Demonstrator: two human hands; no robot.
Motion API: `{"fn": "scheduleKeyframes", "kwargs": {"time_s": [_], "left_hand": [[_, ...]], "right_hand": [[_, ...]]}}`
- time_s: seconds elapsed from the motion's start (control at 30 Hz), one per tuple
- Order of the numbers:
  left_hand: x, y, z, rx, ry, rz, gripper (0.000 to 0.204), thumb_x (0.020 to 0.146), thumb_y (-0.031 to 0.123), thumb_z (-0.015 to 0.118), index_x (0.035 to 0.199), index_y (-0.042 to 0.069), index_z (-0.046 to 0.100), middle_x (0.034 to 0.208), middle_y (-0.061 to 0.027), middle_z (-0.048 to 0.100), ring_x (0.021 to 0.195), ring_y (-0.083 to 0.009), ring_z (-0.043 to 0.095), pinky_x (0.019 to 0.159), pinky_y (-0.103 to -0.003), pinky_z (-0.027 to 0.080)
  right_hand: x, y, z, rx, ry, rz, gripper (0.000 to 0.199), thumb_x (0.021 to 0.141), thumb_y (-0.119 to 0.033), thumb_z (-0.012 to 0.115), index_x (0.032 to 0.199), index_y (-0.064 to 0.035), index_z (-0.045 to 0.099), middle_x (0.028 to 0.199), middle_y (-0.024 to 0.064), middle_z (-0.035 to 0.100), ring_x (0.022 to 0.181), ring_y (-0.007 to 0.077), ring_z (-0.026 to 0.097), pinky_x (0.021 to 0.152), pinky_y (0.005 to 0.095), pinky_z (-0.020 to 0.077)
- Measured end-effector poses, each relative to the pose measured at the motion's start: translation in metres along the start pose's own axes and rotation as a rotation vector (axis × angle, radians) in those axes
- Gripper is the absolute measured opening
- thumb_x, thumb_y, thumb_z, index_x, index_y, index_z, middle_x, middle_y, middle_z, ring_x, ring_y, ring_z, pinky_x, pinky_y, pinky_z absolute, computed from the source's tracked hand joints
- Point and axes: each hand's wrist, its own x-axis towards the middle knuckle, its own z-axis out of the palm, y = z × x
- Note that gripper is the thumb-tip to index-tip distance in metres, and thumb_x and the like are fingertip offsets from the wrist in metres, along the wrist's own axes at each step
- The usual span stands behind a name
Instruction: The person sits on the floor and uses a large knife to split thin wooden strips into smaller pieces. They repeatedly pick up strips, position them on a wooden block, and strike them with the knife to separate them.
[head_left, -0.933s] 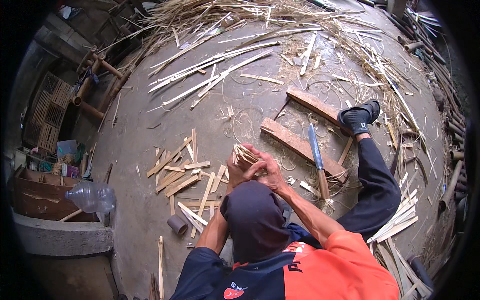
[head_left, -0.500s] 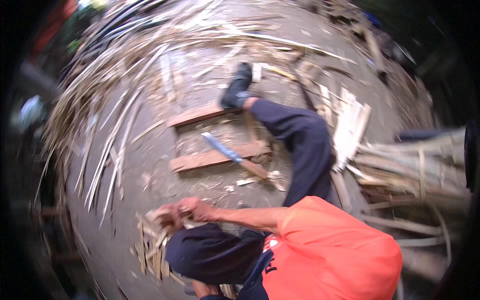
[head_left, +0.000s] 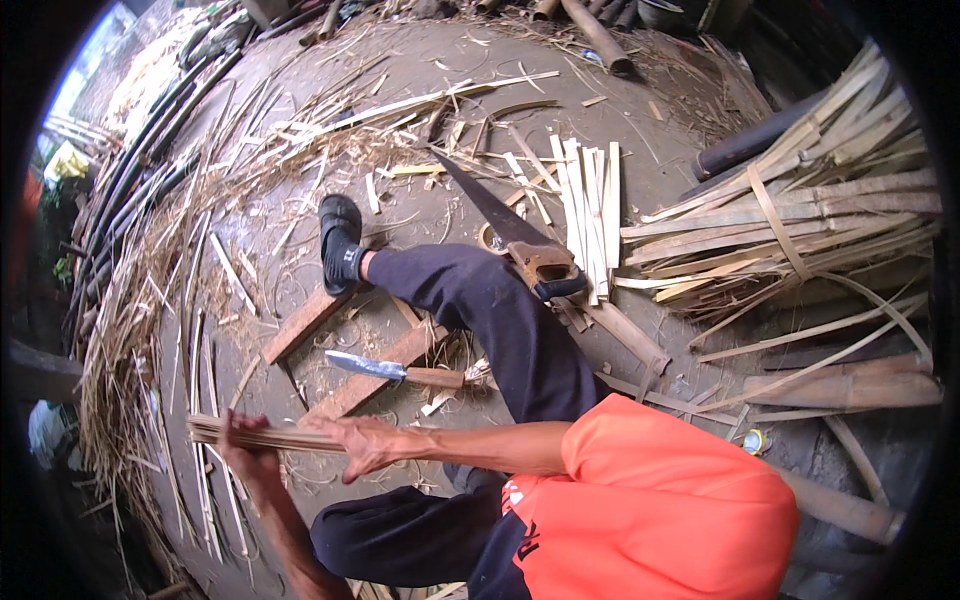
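A thin stack of bamboo slats (head_left: 296, 436) lies across both my hands, above my bent left leg. My left hand (head_left: 250, 450) wraps around the stack near its outer end. At the other end my right hand (head_left: 370, 445) grips the slats, its thumb pointing down. Beyond them a knife (head_left: 405, 371) with a wooden handle rests on a low wooden frame (head_left: 375, 368). My right foot, in a dark sock and sandal (head_left: 340, 240), is at the far end of that frame.
A handsaw (head_left: 515, 225) lies past my right knee, beside a row of pale split slats (head_left: 592, 215). To the right is a big tied bundle of bamboo strips (head_left: 780, 215). Loose strips (head_left: 150, 300) and shavings cover the ground at left, with dark poles (head_left: 150, 130) behind.
Both hands have come up from beside my left knee, bringing a stack of slats into plain sight. My view has swung to the right, showing the saw and the tied bundle more fully.
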Motion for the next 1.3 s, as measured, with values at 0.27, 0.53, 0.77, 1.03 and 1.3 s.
{"fn": "scheduleKeyframes", "kwargs": {"time_s": [0.27,0.53,0.77,1.03,1.3], "left_hand": [[0.015,0.001,0.153,-0.362,-0.339,-0.095,0.015,0.086,0.013,0.055,0.086,0.003,0.043,0.071,-0.0032,0.043,0.059,-0.0122,0.042,0.062,-0.027,0.041],[0.034,-0.032,0.165,0.010,-0.207,-0.025,0.065,0.075,0.049,0.063,0.108,0.000,0.039,0.083,-0.0053,0.045,0.072,-0.0162,0.052,0.088,-0.037,0.046],[0.026,-0.032,0.170,0.216,-0.353,-0.182,0.073,0.085,0.050,0.048,0.133,0.001,0.024,0.128,-0.0189,0.039,0.115,-0.0270,0.044,0.097,-0.049,0.033],[0.014,-0.028,0.138,0.513,-0.597,-0.251,0.057,0.087,0.032,0.054,0.131,0.003,0.032,0.104,-0.0111,0.059,0.098,-0.0222,0.056,0.089,-0.041,0.042],[0.004,-0.024,0.139,0.678,-0.627,-0.287,0.057,0.083,0.026,0.061,0.127,-0.001,0.036,0.094,-0.0095,0.059,0.091,-0.0208,0.058,0.082,-0.035,0.047]], "right_hand": [[-0.008,-0.059,-0.165,-0.021,-0.162,0.121,0.033,0.059,-0.016,0.067,0.083,0.0020,0.053,0.069,0.0170,0.059,0.064,0.0272,0.060,0.060,0.0358,0.0474],[-0.057,-0.042,-0.186,-0.228,0.101,0.235,0.044,0.065,-0.019,0.068,0.101,-0.0012,0.052,0.082,0.0214,0.062,0.078,0.0361,0.061,0.068,0.0402,0.0471],[-0.076,0.014,-0.214,-0.054,0.409,0.201,0.035,0.067,-0.015,0.065,0.096,0.0017,0.054,0.078,0.0115,0.060,0.065,0.0232,0.060,0.060,0.0337,0.0481],[-0.158,0.161,-0.360,-0.479,1.067,0.925,0.037,0.065,-0.017,0.062,0.094,0.0036,0.057,0.080,0.0174,0.063,0.071,0.0251,0.062,0.065,0.0354,0.0503],[-0.173,0.214,-0.375,0.500,1.093,0.665,0.012,0.073,-0.002,0.055,0.084,0.0027,0.056,0.068,0.0083,0.056,0.054,0.0145,0.054,0.044,0.0258,0.0455]]}}
